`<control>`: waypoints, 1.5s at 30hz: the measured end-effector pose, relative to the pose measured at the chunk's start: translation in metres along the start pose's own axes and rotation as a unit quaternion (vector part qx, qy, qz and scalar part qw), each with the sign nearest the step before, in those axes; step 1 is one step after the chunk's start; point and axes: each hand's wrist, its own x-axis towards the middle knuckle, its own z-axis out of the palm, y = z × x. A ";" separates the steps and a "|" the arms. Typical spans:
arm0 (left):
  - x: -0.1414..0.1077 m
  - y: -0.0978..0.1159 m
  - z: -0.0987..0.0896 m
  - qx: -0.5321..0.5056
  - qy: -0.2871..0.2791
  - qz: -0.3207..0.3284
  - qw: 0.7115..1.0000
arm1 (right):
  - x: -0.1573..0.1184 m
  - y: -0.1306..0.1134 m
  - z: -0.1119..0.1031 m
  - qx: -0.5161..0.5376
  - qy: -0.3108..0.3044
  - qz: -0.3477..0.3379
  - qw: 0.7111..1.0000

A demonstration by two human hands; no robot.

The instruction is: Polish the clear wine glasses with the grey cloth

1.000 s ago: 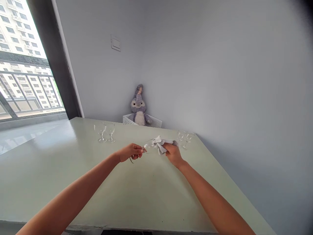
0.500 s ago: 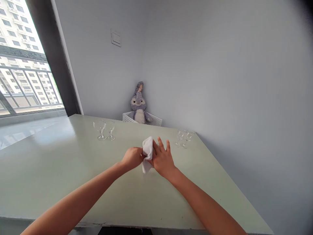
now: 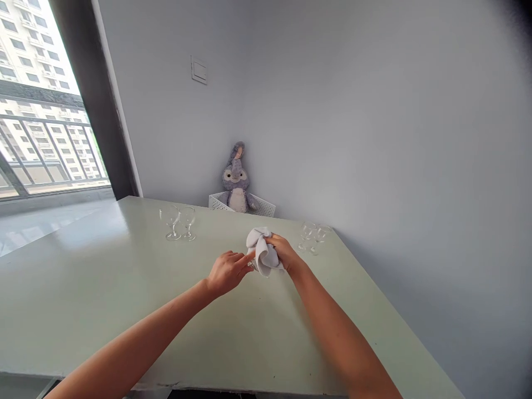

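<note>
Above the middle of the table, my right hand (image 3: 285, 252) is closed on a crumpled white cloth (image 3: 266, 257). My left hand (image 3: 228, 271) meets it from the left, fingers pinched together, the index finger stretched along the cloth's edge. A small shiny clear piece of a glass (image 3: 251, 265) shows at the left fingertips. The cloth covers the rest of that glass, so its shape is mostly hidden.
Two stemmed glasses (image 3: 172, 224) stand upright at the back left of the pale green table (image 3: 199, 332). Two more stemmed glasses (image 3: 307, 235) are near its right edge. Behind the table, a plush rabbit (image 3: 236, 185) sits in a white perforated basket (image 3: 264, 208) against the walls.
My right hand has gone from spread fingers beside the cloth to gripping it from the right. The cloth has shifted right and bunched up; my left hand's index finger has stretched out.
</note>
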 end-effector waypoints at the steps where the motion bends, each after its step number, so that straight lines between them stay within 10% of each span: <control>1: -0.001 0.001 0.003 -0.010 0.004 -0.011 1.000 | -0.001 0.004 -0.002 0.026 0.009 0.001 1.000; 7: 0.003 0.005 0.009 -0.063 0.070 -0.163 0.982 | -0.011 0.024 -0.003 0.194 0.048 0.005 0.980; 14: 0.021 0.026 0.032 -0.171 0.100 -0.254 0.947 | -0.029 0.043 0.056 0.231 0.075 -0.084 0.966; 19: 0.014 0.040 0.039 -0.289 0.177 -0.304 0.890 | -0.032 0.059 0.060 0.184 0.093 -0.027 0.978; 25: 0.009 0.006 0.020 -0.447 0.179 -0.396 0.782 | -0.026 0.070 0.037 0.099 0.108 -0.040 0.988; 34: 0.013 0.010 0.011 -0.699 0.018 -0.367 0.613 | -0.033 0.072 0.036 -0.084 -0.022 -0.107 0.990; 45: 0.012 0.016 0.008 -0.730 0.002 -0.303 0.613 | -0.035 0.081 0.033 0.117 -0.085 0.028 0.989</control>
